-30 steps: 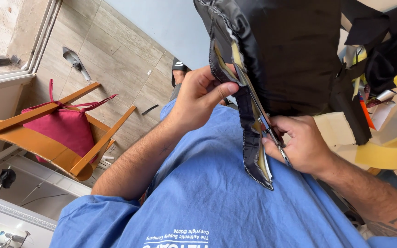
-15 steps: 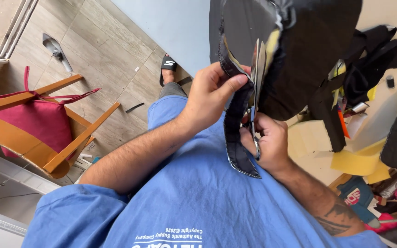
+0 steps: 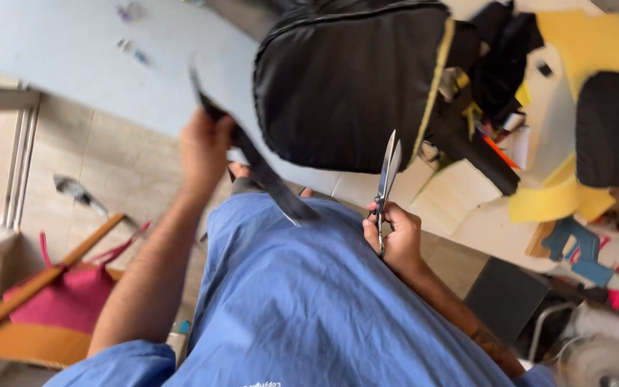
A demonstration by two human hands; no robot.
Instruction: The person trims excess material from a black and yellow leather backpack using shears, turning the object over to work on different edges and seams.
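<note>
Black strip of flexible, leather-like material (image 3: 263, 168) runs diagonally through the middle of the frame, from upper left down to lower right, its lower end lying over my blue shirt (image 3: 324, 301). My left hand (image 3: 205, 147) sits at centre left, fingers curled tight round the upper part of the strip. My right hand (image 3: 393, 233), right of centre, grips the handles of steel scissors (image 3: 387, 179); the blades point up and look nearly closed, a narrow gap between them, with nothing caught in them as far as I can see. The scissors stand well apart from the strip. Above both hands, a black padded bag with yellow edge piping (image 3: 345, 82) fills the upper centre, resting on a pale blue-grey tabletop (image 3: 73, 50). Yellow foam sheets (image 3: 560, 197) lie at the right. In the lower left, a wooden chair (image 3: 30, 315) holds a pink bag (image 3: 73, 297) on the tiled floor (image 3: 109, 165).
</note>
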